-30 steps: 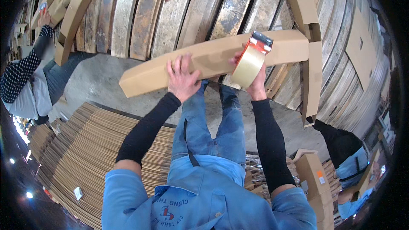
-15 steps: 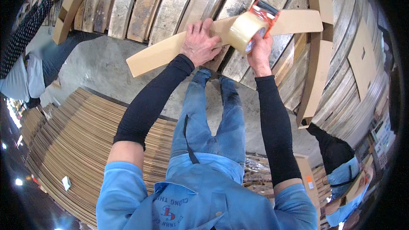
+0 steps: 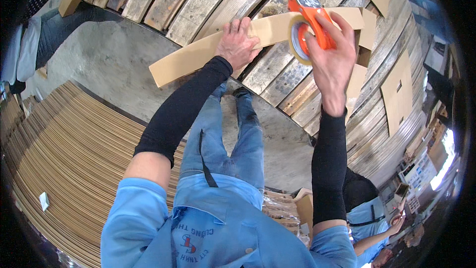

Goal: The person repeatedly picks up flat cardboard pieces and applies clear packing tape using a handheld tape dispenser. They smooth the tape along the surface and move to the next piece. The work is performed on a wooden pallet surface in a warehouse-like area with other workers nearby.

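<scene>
A long, narrow brown cardboard piece (image 3: 186, 62) lies slantwise across a wooden slatted surface. My left hand (image 3: 238, 43) grips it near its middle, fingers bent over the far side. In my right hand (image 3: 334, 52) is an orange tape dispenser (image 3: 313, 17) carrying a roll of tape (image 3: 296, 39). The dispenser is over the right part of the cardboard and hides some of it. Whether tape is stuck to the cardboard, I cannot tell.
Wooden slats (image 3: 198, 0) spread out ahead. A second cardboard piece (image 3: 368, 27) sits by the strip's right end, and a flat slotted sheet (image 3: 397, 97) lies farther right. Stacked cardboard (image 3: 74, 154) fills the lower left. People stand at left (image 3: 52, 34) and lower right (image 3: 369, 223).
My right hand has shifted right along the cardboard and turned, so the dispenser's orange side now shows. My left hand keeps its hold. The whole view has swung somewhat.
</scene>
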`<state>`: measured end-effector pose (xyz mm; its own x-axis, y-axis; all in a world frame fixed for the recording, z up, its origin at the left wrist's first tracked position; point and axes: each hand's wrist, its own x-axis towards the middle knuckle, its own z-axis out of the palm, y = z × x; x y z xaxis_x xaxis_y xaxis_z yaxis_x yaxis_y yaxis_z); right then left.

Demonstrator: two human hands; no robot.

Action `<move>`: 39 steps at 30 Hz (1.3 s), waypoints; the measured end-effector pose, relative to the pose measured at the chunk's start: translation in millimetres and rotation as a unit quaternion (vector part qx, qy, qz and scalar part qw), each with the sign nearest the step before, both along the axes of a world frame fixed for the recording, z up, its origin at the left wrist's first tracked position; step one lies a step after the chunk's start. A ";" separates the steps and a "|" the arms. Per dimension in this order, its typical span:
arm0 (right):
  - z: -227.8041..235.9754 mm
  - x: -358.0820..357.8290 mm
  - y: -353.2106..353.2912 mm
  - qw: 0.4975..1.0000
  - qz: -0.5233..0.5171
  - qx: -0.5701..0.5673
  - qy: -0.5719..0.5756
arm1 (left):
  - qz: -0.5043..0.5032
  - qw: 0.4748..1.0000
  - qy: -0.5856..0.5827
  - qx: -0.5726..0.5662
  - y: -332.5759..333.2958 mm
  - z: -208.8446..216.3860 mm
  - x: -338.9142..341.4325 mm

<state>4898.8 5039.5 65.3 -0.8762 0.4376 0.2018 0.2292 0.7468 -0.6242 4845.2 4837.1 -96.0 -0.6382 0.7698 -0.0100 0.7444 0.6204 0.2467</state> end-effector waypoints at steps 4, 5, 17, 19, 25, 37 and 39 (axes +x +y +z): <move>-46.1 -30.5 -5.7 0.967 0.110 0.120 -0.196 | -0.004 0.999 0.014 0.034 5.8 -5.5 3.7; -52.2 -38.7 -12.5 0.945 0.132 0.143 -0.264 | -0.003 0.999 0.023 0.033 5.8 -6.3 3.4; -37.9 45.5 -6.6 0.958 0.157 0.085 -0.225 | 0.030 0.999 -0.014 -0.027 6.8 2.7 3.4; -53.6 76.8 -7.0 0.968 0.129 0.078 -0.202 | 0.036 0.999 -0.034 -0.020 7.9 5.1 6.7; -88.7 107.9 -11.6 0.978 0.091 0.096 -0.164 | -0.056 0.997 0.037 0.021 37.3 9.5 2.4; -67.8 94.2 -6.5 0.981 0.125 0.065 -0.131 | -0.059 0.896 -0.440 0.025 43.1 10.1 -37.1; -65.7 85.5 -8.8 0.982 0.120 0.066 -0.131 | -0.007 0.896 -0.434 0.090 36.6 6.5 -29.9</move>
<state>4984.3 5030.8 -0.4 -0.9804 0.1972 -0.0022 0.1759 0.8696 -0.4613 4815.3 4873.7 -89.5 -0.4396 0.8169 -0.3735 0.2314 0.5048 0.8317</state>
